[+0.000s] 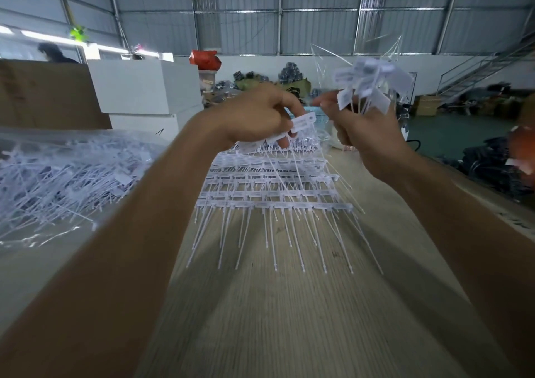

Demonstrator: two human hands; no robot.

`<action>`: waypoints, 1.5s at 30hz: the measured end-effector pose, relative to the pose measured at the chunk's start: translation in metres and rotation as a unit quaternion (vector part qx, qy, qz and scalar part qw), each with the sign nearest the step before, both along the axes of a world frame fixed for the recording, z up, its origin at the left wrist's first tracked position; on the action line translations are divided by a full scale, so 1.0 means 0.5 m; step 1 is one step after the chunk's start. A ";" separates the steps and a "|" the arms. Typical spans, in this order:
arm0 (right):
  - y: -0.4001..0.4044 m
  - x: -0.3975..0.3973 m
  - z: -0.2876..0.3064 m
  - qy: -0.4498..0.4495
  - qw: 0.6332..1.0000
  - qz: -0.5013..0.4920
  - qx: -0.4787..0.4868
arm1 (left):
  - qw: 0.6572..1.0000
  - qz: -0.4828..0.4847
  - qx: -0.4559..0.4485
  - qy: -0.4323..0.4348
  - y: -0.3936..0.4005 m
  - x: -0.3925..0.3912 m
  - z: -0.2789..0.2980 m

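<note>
- While my left hand (254,114) pinches one white seal (302,123) by its flat tag, thumb and fingers curled round it, its thin tail runs down toward the stack of joined strips (275,192), which lies on the table (289,305) just below.
- My right hand (367,134) is closed round a bundle of loose seals (364,82). The tags fan out above the fist, and I cannot make out the tails below it.
- These seals look feather-light. I judge the tails springy, whippy and quick to tangle, while the tag is the stiff part, so that is where to grip.
- Freeing a tag from its strip probably wants a short twist at the tag, not a tug on the tail.
- A heap of loose seals in clear plastic (58,175) lies on my left.
</note>
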State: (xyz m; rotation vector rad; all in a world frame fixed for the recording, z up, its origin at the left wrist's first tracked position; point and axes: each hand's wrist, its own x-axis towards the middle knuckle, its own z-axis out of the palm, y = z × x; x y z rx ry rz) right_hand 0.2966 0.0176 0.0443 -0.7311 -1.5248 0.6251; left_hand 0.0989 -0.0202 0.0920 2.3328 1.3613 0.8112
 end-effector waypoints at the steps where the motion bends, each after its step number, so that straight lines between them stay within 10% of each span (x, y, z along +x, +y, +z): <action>1: -0.001 -0.002 0.000 -0.006 1.000 0.003 -0.004 | 1.000 0.002 0.005 0.003 -0.002 -0.001 0.000; 7: -0.015 -0.008 -0.009 -0.167 0.984 0.062 0.017 | 0.997 0.003 0.056 -0.053 -0.004 -0.006 0.001; 17: -0.010 -0.007 0.002 -0.075 0.994 0.075 -0.037 | 0.996 0.036 0.050 -0.067 0.017 0.001 -0.010; 31: -0.060 -0.035 0.042 -0.166 0.975 -0.016 0.149 | 0.960 0.002 -0.089 -0.265 0.015 -0.009 0.014; 45: -0.069 -0.039 0.036 -0.262 0.934 -0.062 0.234 | 0.955 0.034 -0.126 -0.267 0.020 -0.013 0.004</action>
